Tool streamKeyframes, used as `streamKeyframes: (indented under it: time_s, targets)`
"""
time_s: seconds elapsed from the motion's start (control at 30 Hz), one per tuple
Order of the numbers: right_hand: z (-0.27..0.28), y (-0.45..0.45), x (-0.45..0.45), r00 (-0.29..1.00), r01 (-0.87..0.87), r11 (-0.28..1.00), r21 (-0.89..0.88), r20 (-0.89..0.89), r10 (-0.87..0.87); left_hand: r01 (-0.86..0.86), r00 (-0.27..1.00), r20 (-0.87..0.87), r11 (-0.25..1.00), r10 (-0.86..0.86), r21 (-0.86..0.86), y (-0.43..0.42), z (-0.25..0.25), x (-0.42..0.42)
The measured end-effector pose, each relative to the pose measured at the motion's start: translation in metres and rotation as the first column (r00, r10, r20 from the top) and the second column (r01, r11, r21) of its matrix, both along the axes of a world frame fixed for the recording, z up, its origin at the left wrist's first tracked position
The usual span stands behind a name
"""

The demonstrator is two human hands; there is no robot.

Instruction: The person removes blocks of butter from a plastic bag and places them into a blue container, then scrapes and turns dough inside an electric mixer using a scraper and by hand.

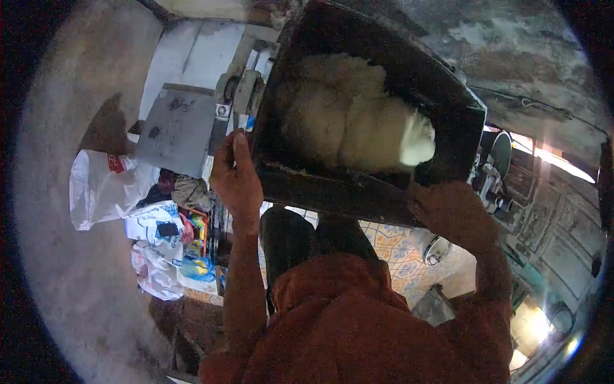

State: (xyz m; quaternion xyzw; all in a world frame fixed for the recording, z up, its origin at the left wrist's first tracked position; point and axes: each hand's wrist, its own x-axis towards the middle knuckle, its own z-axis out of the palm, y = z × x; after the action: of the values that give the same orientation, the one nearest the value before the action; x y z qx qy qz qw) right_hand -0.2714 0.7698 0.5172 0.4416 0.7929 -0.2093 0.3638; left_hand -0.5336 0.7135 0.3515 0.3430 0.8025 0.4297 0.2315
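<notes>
A dark, wide hopper (332, 198) fills the upper middle, with a pale heap of powder or fine grain (339, 121) inside it. One patch of the heap at the right is brightly lit. At the hopper's left side, my left hand (236, 176) is raised with thumb and fingertips pinched together, against a small metal fitting (246, 123) with a blue and white mark. What lies between those fingertips is too small to make out. My right hand (451, 208) is at the hopper's near right rim, its fingers lost in shadow.
A flat grey metal plate (179, 131) sticks out left of the hopper. White plastic bags (112, 189) and coloured packets (198, 269) sit below it. Right of the hopper is a wheel with metal parts (499, 157). A round metal container (438, 249) stands on the patterned tile floor (390, 246).
</notes>
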Motion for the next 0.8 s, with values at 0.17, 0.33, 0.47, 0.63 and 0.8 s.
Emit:
streamKeyframes:
  time_s: [0.17,0.33,0.47,0.63,0.8]
  targets:
    - [-0.013,-0.002,0.025,1.000,-0.021,0.997,-0.079,0.011,0.022,-0.004,0.998,0.055,1.000,0.006,-0.029,0.001,-0.003,-0.001]
    - [-0.011,0.001,0.012,0.999,-0.040,0.988,-0.146,0.029,0.044,0.012,0.997,0.074,1.000,-0.012,0.006,0.000,-0.008,-0.002]
    - [-0.006,0.004,-0.009,0.984,-0.177,0.974,-0.140,0.006,0.179,0.018,0.999,0.045,0.999,-0.017,-0.027,0.001,-0.004,-0.003]
    - [-0.060,0.006,-0.060,0.932,-0.353,0.923,-0.155,-0.141,0.332,0.026,0.998,0.052,1.000,-0.025,-0.009,0.002,-0.003,0.000]
    - [-0.255,-0.016,-0.120,0.874,0.130,0.986,-0.106,-0.457,-0.164,0.049,0.998,0.028,0.999,-0.049,0.013,0.001,-0.002,0.001]
